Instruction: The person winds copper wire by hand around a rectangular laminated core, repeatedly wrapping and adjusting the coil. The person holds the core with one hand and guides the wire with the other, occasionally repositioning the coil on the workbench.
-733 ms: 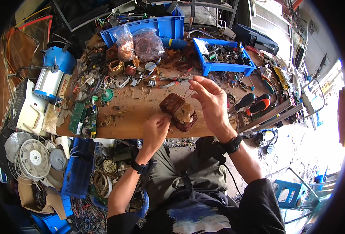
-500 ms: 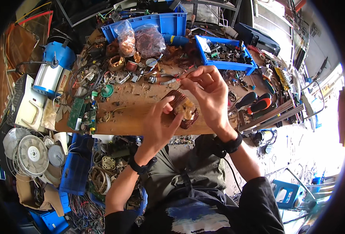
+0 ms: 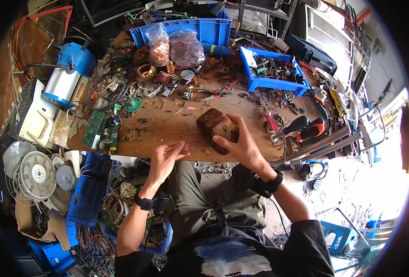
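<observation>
My right hand (image 3: 244, 148) grips a brown copper winding (image 3: 209, 121) with a tan, torn-looking middle, over the wooden bench (image 3: 158, 129) near its front edge. To the left, apart from the coil, my left hand (image 3: 166, 156) is closed in a pinch on a thin copper wire (image 3: 190, 143) that runs toward the coil. Green circuit boards (image 3: 95, 129) lie left of my left hand, and black-and-orange handled tools (image 3: 312, 130) lie right of the coil.
Blue crates (image 3: 278, 83) of electronic parts and bagged copper wire (image 3: 186, 51) stand at the back. A blue-and-steel appliance (image 3: 61, 83) lies at left, above fan parts (image 3: 37, 173). Metal bars (image 3: 329, 150) edge the bench at right. A blue stool (image 3: 333, 237) is lower right.
My left hand has moved left, away from the coil, drawing out wire. My right hand has come down from the raised wire and now holds the coil.
</observation>
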`<state>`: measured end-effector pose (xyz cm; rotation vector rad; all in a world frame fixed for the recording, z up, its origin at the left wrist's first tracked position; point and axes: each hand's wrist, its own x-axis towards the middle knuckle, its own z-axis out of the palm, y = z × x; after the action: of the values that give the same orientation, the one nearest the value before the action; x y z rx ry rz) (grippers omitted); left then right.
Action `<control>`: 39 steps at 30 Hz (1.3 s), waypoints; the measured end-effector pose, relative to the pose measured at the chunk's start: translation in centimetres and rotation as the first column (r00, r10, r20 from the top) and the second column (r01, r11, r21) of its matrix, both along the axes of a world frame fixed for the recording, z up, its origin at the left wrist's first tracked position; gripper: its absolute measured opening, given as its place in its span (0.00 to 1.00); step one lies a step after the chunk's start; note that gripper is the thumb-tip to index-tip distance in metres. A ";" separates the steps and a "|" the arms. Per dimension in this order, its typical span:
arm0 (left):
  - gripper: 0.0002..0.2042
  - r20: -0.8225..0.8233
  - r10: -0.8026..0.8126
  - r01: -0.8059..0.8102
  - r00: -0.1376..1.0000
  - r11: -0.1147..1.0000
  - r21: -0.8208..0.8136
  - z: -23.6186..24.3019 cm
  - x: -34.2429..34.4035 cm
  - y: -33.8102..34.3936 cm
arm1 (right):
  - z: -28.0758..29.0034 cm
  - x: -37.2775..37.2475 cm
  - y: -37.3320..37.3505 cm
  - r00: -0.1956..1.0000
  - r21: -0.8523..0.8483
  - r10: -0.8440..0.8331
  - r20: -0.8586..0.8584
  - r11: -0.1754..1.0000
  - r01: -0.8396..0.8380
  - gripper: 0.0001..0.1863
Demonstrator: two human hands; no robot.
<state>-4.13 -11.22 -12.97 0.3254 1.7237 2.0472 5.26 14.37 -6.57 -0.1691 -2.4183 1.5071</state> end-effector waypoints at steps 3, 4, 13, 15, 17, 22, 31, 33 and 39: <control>0.15 0.127 0.075 -0.080 0.989 0.996 0.037 -0.7 -0.5 -1.2 | 0.2 -0.2 0.7 0.993 -0.171 0.091 0.080 0.982 -0.076 0.44; 0.15 0.172 0.114 -0.124 0.978 0.991 0.046 -0.8 -0.5 -1.5 | 0.3 -0.2 0.8 0.989 -0.204 0.116 0.090 0.974 -0.096 0.45; 0.16 0.176 -0.112 0.088 0.978 0.987 0.137 -1.8 1.4 6.9 | -2.8 -1.4 2.7 0.992 -0.482 0.085 0.096 0.876 -0.029 0.32; 0.15 0.206 -0.081 0.058 0.975 0.992 0.113 -1.6 1.0 8.3 | -4.1 -1.2 3.4 0.997 -0.728 0.081 0.010 0.683 -0.049 0.24; 0.15 0.191 -0.032 0.020 0.981 0.998 0.064 -2.3 0.3 9.3 | -4.9 -1.2 3.6 0.997 -0.742 0.008 0.078 0.668 0.052 0.21; 0.15 0.110 -0.063 0.061 0.992 0.998 0.024 -1.4 -0.1 9.1 | -3.9 -1.8 3.1 0.991 -0.323 -0.135 0.004 0.938 0.129 0.21; 0.15 -0.197 0.192 -0.208 0.961 0.976 -0.061 0.8 -1.0 3.7 | 5.0 -3.5 3.4 0.928 -0.484 -0.260 -0.265 0.869 0.105 0.20; 0.15 -0.287 0.183 -0.189 0.940 0.982 0.008 1.4 -0.9 3.8 | 5.0 -4.2 4.2 0.924 -0.430 -0.210 -0.320 0.901 0.055 0.19; 0.23 -0.836 0.148 -0.407 0.528 0.909 -0.095 5.9 1.4 6.4 | 9.7 -3.9 1.4 0.934 -0.181 -0.150 -0.324 0.979 0.094 0.14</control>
<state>-2.69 -4.78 -7.03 1.1186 2.7532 1.9235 1.41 15.79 3.09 -0.0847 -1.9824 1.5356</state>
